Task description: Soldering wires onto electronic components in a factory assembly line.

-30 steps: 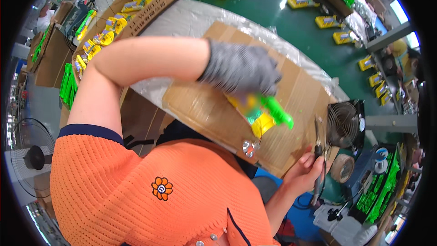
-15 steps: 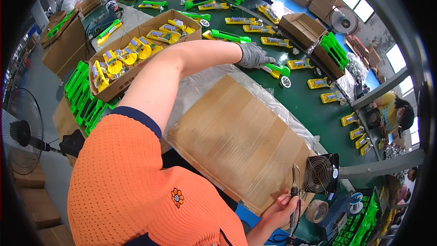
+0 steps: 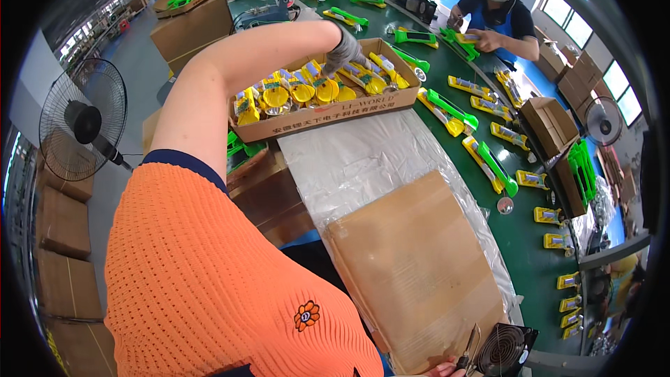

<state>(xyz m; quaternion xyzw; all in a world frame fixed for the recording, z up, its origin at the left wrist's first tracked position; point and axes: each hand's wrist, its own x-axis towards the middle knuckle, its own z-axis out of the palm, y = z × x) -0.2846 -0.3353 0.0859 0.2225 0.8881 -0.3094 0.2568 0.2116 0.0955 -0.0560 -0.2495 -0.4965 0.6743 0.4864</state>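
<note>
My left hand [image 3: 342, 54], in a grey glove, reaches into a cardboard box [image 3: 328, 116] of yellow plastic housings [image 3: 300, 89]. Its fingers look spread over the housings, their tips partly lost among them. Several housings carry silvery cylinders and round yellow ends. At the lower edge my bare right hand [image 3: 444, 370] is closed around a soldering iron [image 3: 470, 348], its tip pointing up. Most of that hand is cut off by the frame. A flat brown cardboard sheet [image 3: 419, 258] lies in front of me, with the iron over its near corner.
A small black fan [image 3: 504, 350] stands beside the iron. Yellow housings and green-yellow assemblies [image 3: 490, 166] line the green conveyor belt [image 3: 481, 237] on the right. A co-worker [image 3: 497, 21] handles a green part across the belt. Clear plastic film [image 3: 363, 160] covers the bench; a floor fan [image 3: 82, 120] stands left.
My left hand has moved from a green-yellow assembly on the belt back left into the box. The view has swung left, so the right hand and iron now sit at the lower edge.
</note>
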